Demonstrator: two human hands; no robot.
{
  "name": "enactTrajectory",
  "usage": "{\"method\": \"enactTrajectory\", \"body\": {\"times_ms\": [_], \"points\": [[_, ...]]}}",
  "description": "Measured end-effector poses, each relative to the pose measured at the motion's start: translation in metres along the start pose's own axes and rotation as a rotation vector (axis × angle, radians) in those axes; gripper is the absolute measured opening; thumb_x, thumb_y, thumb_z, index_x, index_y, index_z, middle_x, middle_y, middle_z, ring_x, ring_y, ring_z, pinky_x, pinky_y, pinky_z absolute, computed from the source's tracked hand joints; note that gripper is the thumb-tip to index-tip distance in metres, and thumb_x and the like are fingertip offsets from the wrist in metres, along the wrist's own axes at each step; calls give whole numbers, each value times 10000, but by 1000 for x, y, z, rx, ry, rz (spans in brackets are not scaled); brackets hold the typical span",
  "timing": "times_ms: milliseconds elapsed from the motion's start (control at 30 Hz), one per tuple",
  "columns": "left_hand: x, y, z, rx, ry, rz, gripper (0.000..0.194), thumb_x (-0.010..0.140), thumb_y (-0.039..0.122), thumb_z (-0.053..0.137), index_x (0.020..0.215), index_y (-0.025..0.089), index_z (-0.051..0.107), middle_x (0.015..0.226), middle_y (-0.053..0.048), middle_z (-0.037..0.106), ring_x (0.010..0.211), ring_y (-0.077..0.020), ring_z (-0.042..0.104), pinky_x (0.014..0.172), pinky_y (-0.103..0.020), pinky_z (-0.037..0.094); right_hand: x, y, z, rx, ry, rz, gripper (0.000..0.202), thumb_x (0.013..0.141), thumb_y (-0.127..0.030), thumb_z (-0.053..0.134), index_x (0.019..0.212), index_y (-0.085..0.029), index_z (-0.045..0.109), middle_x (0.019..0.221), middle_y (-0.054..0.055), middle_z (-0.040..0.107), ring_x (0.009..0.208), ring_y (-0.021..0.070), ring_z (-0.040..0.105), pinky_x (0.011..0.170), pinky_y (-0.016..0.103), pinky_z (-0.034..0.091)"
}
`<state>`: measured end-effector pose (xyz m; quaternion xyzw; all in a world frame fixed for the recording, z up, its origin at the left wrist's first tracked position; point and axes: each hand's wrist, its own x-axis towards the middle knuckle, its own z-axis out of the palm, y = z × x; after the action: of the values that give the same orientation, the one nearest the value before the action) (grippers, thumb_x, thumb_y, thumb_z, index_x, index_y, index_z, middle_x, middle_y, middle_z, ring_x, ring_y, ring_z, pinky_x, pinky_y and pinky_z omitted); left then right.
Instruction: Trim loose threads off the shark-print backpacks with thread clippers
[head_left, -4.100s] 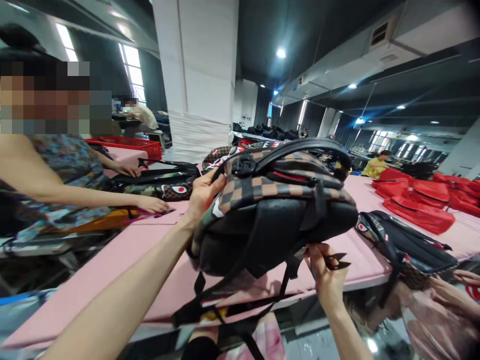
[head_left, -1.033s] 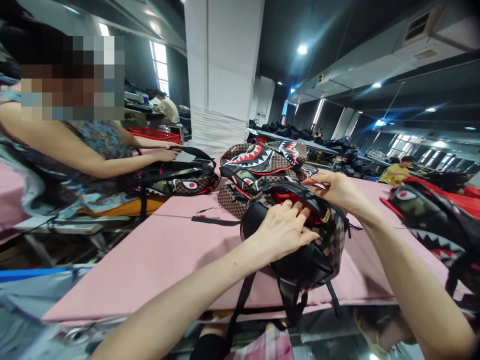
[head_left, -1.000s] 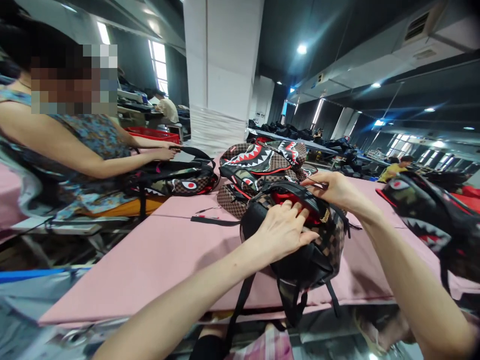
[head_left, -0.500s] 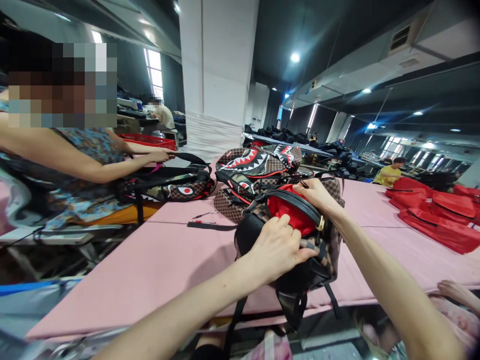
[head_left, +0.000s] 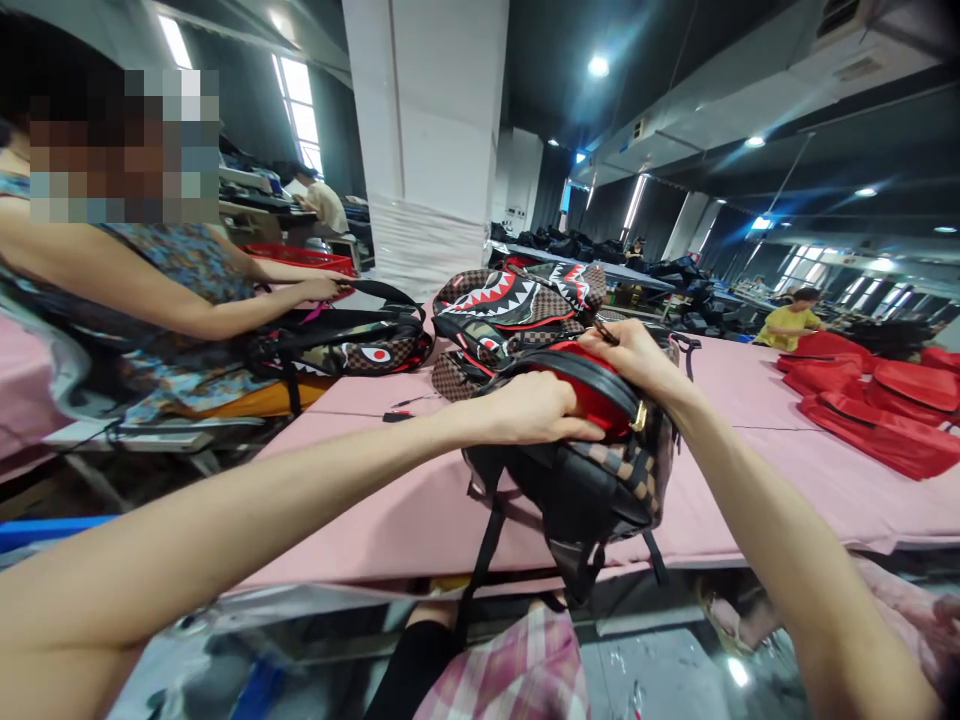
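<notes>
A brown-checked and black backpack [head_left: 600, 500] stands on the pink table, its zipped top open and the red lining [head_left: 600, 395] showing. My left hand [head_left: 534, 408] is at the near side of the opening. Its fingers go inside, out of sight, and the thumb lies along the rim, closed on the edge. At the far side, my right hand [head_left: 634, 355] is closed on the top edge, with a small dark piece at its fingertips. A gold zipper pull [head_left: 639, 416] hangs by the opening. Black straps [head_left: 486, 550] drop over the table's front edge.
More shark-mouth backpacks [head_left: 510, 305] lie just beyond. At left a seated co-worker [head_left: 187, 290] handles another backpack [head_left: 367, 350]. Red bag pieces [head_left: 885, 405] lie on the pink table [head_left: 757, 470] at right. A white pillar [head_left: 427, 130] rises behind.
My left hand has pushed deeper into the opening, its fingers now hidden. The backpack has tipped slightly, and my right hand stays on its edge. The whole view has shifted a little.
</notes>
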<state>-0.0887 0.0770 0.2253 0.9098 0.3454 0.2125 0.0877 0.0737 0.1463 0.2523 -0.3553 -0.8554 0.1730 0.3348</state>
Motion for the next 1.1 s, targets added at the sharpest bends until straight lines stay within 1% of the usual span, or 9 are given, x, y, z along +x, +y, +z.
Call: {"method": "enactTrajectory", "body": {"times_ms": [133,267,467,633,733,800,900,1000,1100], "points": [[28,22,-2,104,139,-142,436,836,486,491,664,139,690,631,-61,642,624,-168,583,662,-258,417,3,8,-34,8,203,-18,311,739,-431,584,668,-132,632,617,-1,593,584,125,511,589,245,384],[66,5,-10,155,227,-385,399,817,472,516,719,126,689,716,-106,652,723,-235,623,693,-315,438,-31,25,-44,-26,573,98,351,803,-453,505,651,-159,625,647,25,619,630,146,554,625,261,396],[92,-28,-10,160,339,-477,308,845,368,495,846,123,682,834,-120,668,855,-258,632,757,-343,457,-90,52,11,-130,380,254,335,718,-489,614,609,-182,536,548,-41,474,535,115,422,533,241,296],[28,-16,9,248,676,-95,203,859,239,467,951,166,632,1023,-66,639,1005,-195,566,901,-330,413,-81,71,35,79,471,245,322,733,-427,599,592,-185,441,553,-61,358,550,95,346,523,229,271],[-40,-8,38,77,835,-347,204,861,281,447,781,162,591,799,-30,628,740,-145,579,728,-269,459,-84,79,40,194,451,274,328,710,-418,619,586,-189,420,547,-63,347,534,88,333,500,225,270],[-75,-7,61,-86,764,-533,224,840,359,473,771,169,569,743,-14,612,652,-132,565,632,-248,460,-90,83,45,274,430,314,322,703,-412,616,586,-194,410,539,-64,337,511,83,316,477,223,266],[-95,-8,81,-227,780,-720,313,768,455,532,907,174,554,827,-25,623,719,-154,589,635,-255,474,-105,82,52,333,429,362,304,702,-396,611,589,-201,407,528,-65,321,482,78,293,455,225,268],[-91,1,76,-500,649,-702,437,695,530,565,950,175,565,850,-37,650,797,-200,615,682,-289,494,-127,65,51,331,408,353,303,698,-421,629,597,-204,443,530,-54,366,487,93,349,462,237,311],[-90,33,51,-917,435,-601,570,612,568,604,1022,173,598,784,-49,682,725,-245,647,621,-342,514,-158,26,36,393,386,266,283,684,-485,642,711,-212,568,606,-12,506,570,155,490,502,280,401]]}}
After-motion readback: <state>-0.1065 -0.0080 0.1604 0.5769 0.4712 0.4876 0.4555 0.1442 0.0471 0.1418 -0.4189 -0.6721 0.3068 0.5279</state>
